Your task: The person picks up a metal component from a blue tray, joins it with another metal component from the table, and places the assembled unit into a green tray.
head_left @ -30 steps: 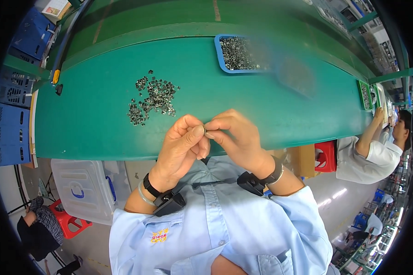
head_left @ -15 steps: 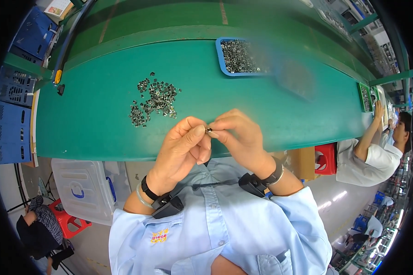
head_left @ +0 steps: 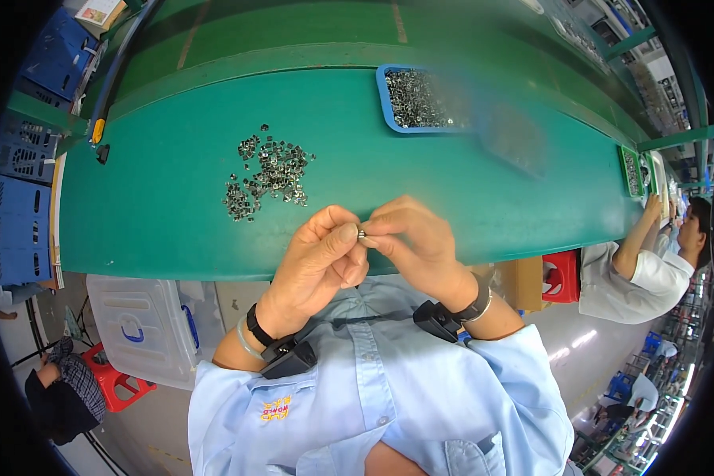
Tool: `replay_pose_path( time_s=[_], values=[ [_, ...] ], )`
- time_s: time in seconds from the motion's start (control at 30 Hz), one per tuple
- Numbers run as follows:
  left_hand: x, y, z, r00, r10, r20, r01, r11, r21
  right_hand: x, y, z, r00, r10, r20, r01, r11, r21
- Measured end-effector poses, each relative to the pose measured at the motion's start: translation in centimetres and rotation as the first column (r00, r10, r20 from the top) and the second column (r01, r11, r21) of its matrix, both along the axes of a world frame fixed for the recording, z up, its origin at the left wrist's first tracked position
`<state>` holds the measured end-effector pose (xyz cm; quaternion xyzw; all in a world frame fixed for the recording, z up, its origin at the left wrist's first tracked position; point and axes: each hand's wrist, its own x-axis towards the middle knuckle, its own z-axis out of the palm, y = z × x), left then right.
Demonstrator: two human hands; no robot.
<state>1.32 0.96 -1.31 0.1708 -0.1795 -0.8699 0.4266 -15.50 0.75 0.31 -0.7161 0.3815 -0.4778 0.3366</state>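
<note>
Between the fingertips of both hands is a small shiny metal part [head_left: 361,234], too small for its exact kind to show. My left hand [head_left: 319,252] pinches it from the left with thumb and forefinger, the other fingers curled below. From the right, my right hand [head_left: 415,240] grips it with thumb and fingertips. Both hands are just above the near edge of the green table [head_left: 159,206]. Beyond my left hand lies a loose pile of small black and silver metal parts [head_left: 279,170].
A blue tray [head_left: 387,103] full of small metal parts stands at the table's far side, its right part blurred. At far right a person in a white top [head_left: 639,274] works beside a green tray [head_left: 631,170]. A lidded clear plastic box [head_left: 139,325] stands below, left.
Both hands stay pinched together and have dipped slightly toward me. The metal part between them appears turned a little, showing more of its bright side. The pile looks unchanged.
</note>
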Motion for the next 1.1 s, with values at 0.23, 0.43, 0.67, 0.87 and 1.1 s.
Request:
replay_pose_path(
  time_s=[0.23, 0.43, 0.67, 0.87, 1.1],
  values=[
    [0.0, 0.2, 0.4, 0.994, 0.001, 0.107, 0.000, 1.000, -0.007, -0.3, -0.1, 0.3, 0.996, 0.018, -0.084, -0.026, 0.995, -0.093],
    [0.3, 0.0, 0.6, 0.984, -0.009, 0.178, 0.016, 0.999, -0.036, -0.7, -0.4, 0.7, 0.992, 0.033, -0.123, -0.050, 0.989, -0.138],
    [0.4, -0.3, 0.9, 0.950, -0.012, 0.313, 0.033, 0.997, -0.062, -0.9, -0.7, 0.7, 0.983, 0.026, -0.180, -0.055, 0.986, -0.156],
    [0.3, -0.3, 0.6, 0.978, -0.030, 0.207, 0.039, 0.998, -0.042, -1.2, -0.8, 0.6, 0.984, -0.001, -0.177, -0.026, 0.988, -0.153],
    [-0.1, -0.2, 0.5, 0.987, -0.023, 0.160, 0.033, 0.998, -0.055, -1.1, -0.5, 0.7, 0.986, -0.033, -0.162, 0.014, 0.993, -0.116]
  ],
)
